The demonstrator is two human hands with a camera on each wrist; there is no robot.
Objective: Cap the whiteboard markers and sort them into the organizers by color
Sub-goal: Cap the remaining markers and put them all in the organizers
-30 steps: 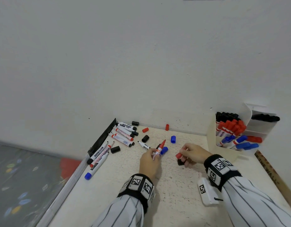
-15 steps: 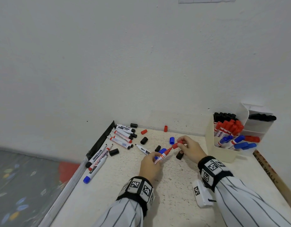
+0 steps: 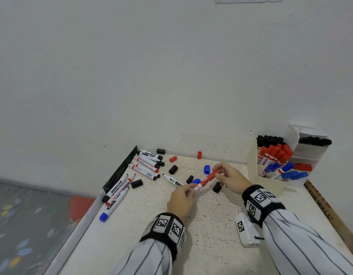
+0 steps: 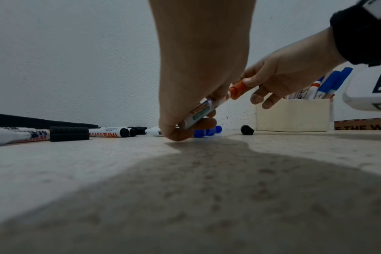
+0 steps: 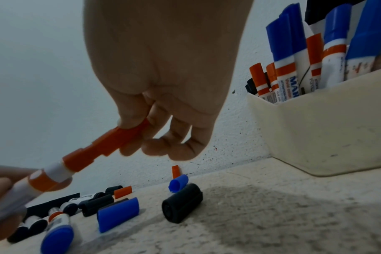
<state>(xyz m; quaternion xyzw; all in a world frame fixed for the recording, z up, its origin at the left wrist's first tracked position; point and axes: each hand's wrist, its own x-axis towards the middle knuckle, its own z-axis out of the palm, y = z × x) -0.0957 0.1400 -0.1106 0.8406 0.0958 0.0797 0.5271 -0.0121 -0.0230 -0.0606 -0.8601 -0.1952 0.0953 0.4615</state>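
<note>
Now, left of the organizer [image 3: 270, 183], my left hand [image 3: 181, 199] grips the red marker [image 3: 199, 186] barrel above the table while my right hand [image 3: 231, 177] pinches the red cap [image 3: 213, 175] onto its tip. I judge capping is underway; next, press it home and drop it among the reds. Loose markers read "WHITE BOARD".

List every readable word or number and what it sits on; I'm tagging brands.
"WHITE BOARD": marker by the table's left edge
"WHITE BOARD": marker near the wall
"BOARD 500": marker lying on the table
"THE WALL": wooden strip at the right
Other markers' print, including the held marker: too blurred.
</note>
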